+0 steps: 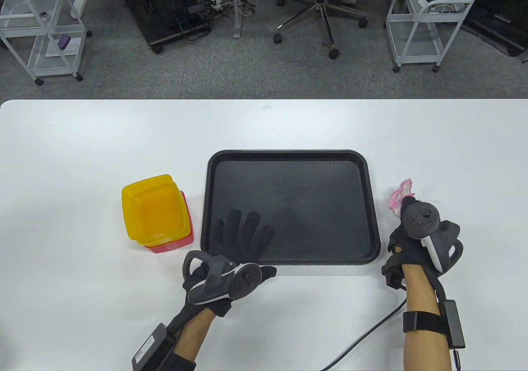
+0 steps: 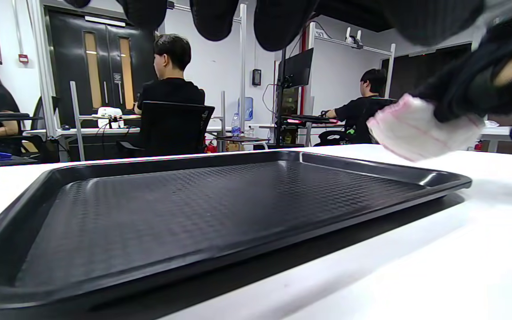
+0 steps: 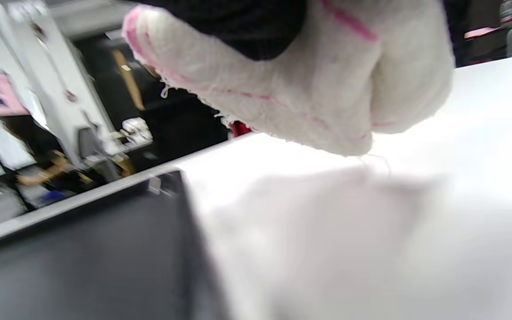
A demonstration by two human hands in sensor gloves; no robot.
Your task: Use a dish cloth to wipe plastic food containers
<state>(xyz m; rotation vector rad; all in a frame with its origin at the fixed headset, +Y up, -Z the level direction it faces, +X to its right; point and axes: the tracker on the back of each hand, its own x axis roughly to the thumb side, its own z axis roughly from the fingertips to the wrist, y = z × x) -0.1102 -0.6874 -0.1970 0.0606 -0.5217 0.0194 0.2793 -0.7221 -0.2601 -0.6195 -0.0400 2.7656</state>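
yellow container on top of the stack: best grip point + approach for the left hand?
Likely the near rim of the yellow container. It sits open side up, nested in a red container, left of the black tray. The free left hand could come from the near right, thumb inside the wall, fingers outside, and lift it upward. The right hand holds the dish cloth.

I see the black tray [image 2: 220, 209] on the white table [image 2: 416, 275], with the right hand [image 2: 478, 84] gripping the dish cloth [image 2: 420, 126] beyond its far corner.

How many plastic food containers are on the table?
2 show: a yellow container left of the black tray, nested in a red container whose edges peek out beneath. More could be hidden inside the stack.
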